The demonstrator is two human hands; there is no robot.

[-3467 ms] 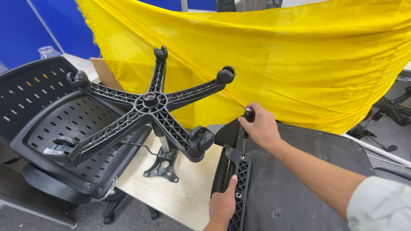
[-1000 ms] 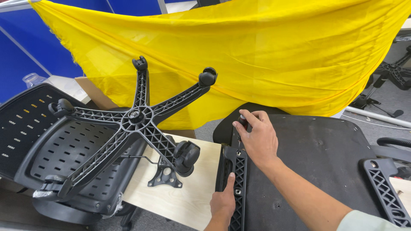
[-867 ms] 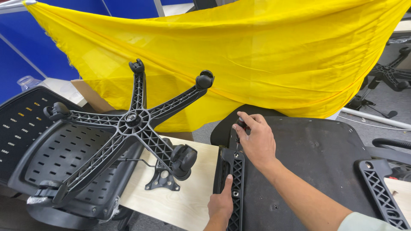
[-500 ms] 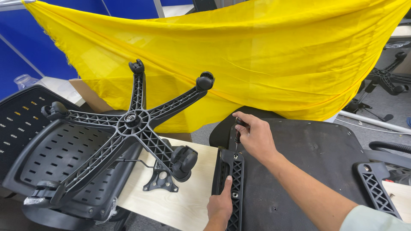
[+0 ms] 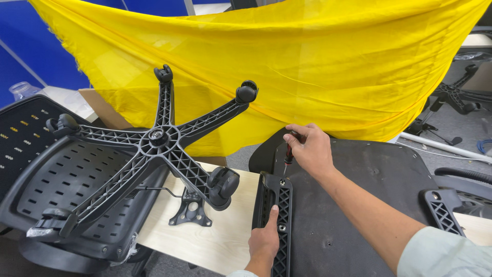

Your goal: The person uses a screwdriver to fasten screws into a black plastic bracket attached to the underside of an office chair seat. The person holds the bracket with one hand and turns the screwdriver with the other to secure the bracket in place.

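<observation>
Small yellow stickers dot the perforated black seat shell (image 5: 31,138) left of the five-star chair base (image 5: 159,141). Right of that base, my right hand (image 5: 310,149) grips a red-and-black screwdriver (image 5: 288,154), tip on a screw in the black ribbed armrest bracket (image 5: 279,215). My left hand (image 5: 264,241) presses on the bracket's lower end, against the seat pan's (image 5: 359,205) left edge.
</observation>
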